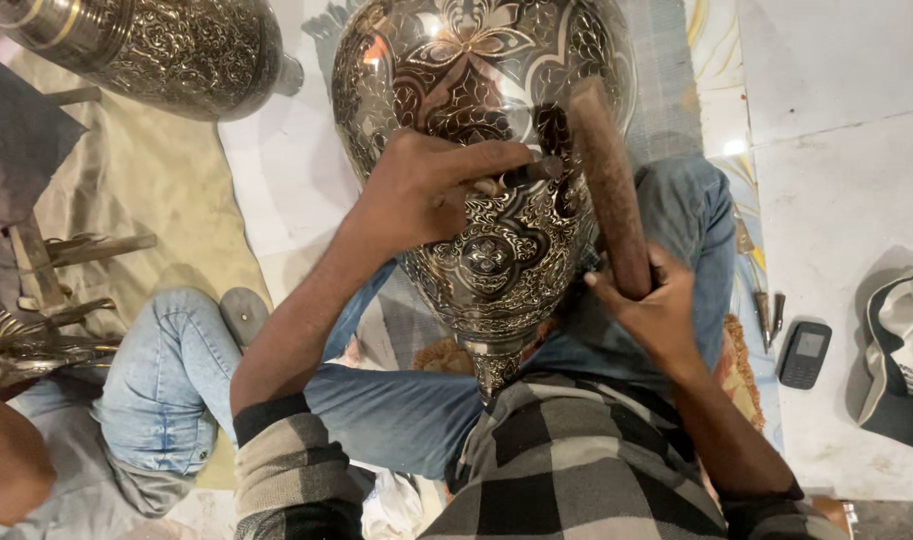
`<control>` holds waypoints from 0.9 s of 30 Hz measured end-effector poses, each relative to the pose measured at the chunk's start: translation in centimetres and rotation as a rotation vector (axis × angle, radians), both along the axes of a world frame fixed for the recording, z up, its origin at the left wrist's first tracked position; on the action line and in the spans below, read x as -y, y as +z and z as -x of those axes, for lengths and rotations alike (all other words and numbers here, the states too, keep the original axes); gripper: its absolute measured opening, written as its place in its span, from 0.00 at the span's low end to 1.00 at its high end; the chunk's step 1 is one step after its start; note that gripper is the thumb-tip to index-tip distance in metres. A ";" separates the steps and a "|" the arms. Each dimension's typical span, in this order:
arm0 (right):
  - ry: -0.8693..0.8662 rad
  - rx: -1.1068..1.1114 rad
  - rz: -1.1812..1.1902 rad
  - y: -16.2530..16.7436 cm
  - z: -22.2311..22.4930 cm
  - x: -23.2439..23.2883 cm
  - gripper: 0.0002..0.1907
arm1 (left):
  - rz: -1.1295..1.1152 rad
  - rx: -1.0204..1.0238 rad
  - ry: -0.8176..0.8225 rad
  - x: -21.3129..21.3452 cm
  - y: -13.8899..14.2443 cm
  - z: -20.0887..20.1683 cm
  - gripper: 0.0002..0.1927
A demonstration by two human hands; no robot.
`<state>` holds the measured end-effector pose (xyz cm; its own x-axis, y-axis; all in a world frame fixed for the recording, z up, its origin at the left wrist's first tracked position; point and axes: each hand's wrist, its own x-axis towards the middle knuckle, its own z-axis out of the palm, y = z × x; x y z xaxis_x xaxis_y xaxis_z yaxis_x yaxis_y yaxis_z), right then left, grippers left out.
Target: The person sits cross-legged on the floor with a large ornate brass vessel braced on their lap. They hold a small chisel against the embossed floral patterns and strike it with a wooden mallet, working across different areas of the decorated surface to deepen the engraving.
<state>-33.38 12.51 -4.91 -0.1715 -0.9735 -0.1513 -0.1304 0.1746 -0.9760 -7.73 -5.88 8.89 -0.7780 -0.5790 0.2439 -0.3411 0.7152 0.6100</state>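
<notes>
The left hand (417,190) pinches a short chisel (525,172) lying crosswise on the engraved vase (497,250), while the right hand (649,300) grips a wooden mallet (607,180) pointing up beside the chisel's free end.

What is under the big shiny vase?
The engraved vase lies across the person's lap, on blue jeans, with a patterned cloth peeking out beneath. Its narrow end is hidden by the checked shirt, so what supports it there cannot be seen.
</notes>
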 end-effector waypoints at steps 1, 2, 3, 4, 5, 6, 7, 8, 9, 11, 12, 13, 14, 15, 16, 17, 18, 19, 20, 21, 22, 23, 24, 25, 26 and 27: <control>0.009 -0.005 0.020 0.1 0.3 0.0 0.15 | -0.021 0.001 -0.005 0.0 0.1 0.0 0.34; -0.016 0.006 0.057 0.4 0.9 0.2 0.14 | -0.038 0.001 -0.011 0.1 0.1 0.1 0.34; -0.041 0.016 0.093 0.8 1.3 0.4 0.13 | -0.058 0.001 -0.018 0.1 0.2 0.2 0.34; -0.064 0.026 0.124 1.3 1.9 0.6 0.11 | -0.054 0.018 -0.005 0.1 0.2 0.2 0.34; -0.056 0.037 0.147 1.9 2.5 1.0 0.08 | -0.050 0.034 0.007 0.1 0.1 0.3 0.34; -0.050 0.047 0.175 2.5 3.0 1.4 0.06 | -0.043 0.050 0.018 0.1 0.1 0.4 0.34; -0.043 0.058 0.205 3.1 3.6 1.8 0.04 | -0.029 0.040 0.001 0.1 0.0 0.4 0.34; -0.042 -0.079 0.209 3.5 4.1 2.2 0.06 | -0.015 0.032 -0.012 0.1 0.0 0.5 0.33; -0.041 -0.213 0.211 3.9 4.5 2.3 0.08 | -0.002 0.026 -0.025 0.1 -0.1 0.5 0.33; -0.046 -0.250 0.256 4.0 4.7 2.8 0.08 | 0.003 0.003 -0.058 0.3 -0.2 0.5 0.33; -0.047 -0.152 0.309 3.7 4.3 3.1 0.06 | 0.010 -0.008 -0.072 0.4 -0.2 0.5 0.34; -0.042 -0.054 0.359 3.4 4.2 3.2 0.06 | 0.006 0.004 -0.075 0.5 -0.2 0.5 0.33; -0.028 -0.107 0.357 3.1 3.9 3.3 0.05 | 0.002 0.015 -0.077 0.6 -0.1 0.5 0.33; -0.014 -0.158 0.354 2.8 3.6 3.3 0.06 | -0.004 0.029 -0.078 0.7 0.0 0.6 0.32; -0.005 -0.211 0.347 2.6 3.4 3.2 0.09 | 0.000 0.034 -0.084 0.7 0.2 0.7 0.32; -0.052 -0.119 0.363 2.3 2.7 3.1 0.08 | 0.013 0.038 -0.094 0.8 0.3 0.8 0.32; -0.097 -0.026 0.381 2.1 1.8 2.9 0.07 | 0.027 0.045 -0.103 0.9 0.5 0.9 0.32; -0.136 0.066 0.386 2.2 1.3 2.5 0.07 | 0.003 0.059 -0.120 1.0 0.7 0.9 0.32; -0.122 -0.109 0.343 2.3 1.1 1.9 0.09 | -0.023 0.073 -0.134 1.1 0.8 0.9 0.33; -0.110 -0.278 0.309 2.5 0.9 1.6 0.11 | -0.039 0.092 -0.150 1.3 0.9 0.9 0.33; -0.101 -0.449 0.268 2.7 0.7 1.2 0.13 | -0.024 0.097 -0.169 1.5 1.0 0.9 0.33; -0.168 -0.316 0.335 2.7 0.2 0.8 0.11 | -0.006 0.102 -0.188 1.7 0.9 0.8 0.33; -0.232 -0.179 0.406 2.6 -0.2 0.6 0.10 | 0.015 0.108 -0.204 1.9 0.9 0.8 0.33; -0.290 -0.045 0.467 2.5 -0.3 0.2 0.09 | -0.018 0.101 -0.234 2.1 0.8 0.8 0.31; -0.221 -0.141 0.322 2.3 -0.3 -0.2 0.10 | -0.054 0.093 -0.263 2.2 0.6 0.9 0.30; -0.150 -0.232 0.183 1.9 -0.2 -0.5 0.10 | -0.085 0.087 -0.290 2.3 0.4 1.0 0.29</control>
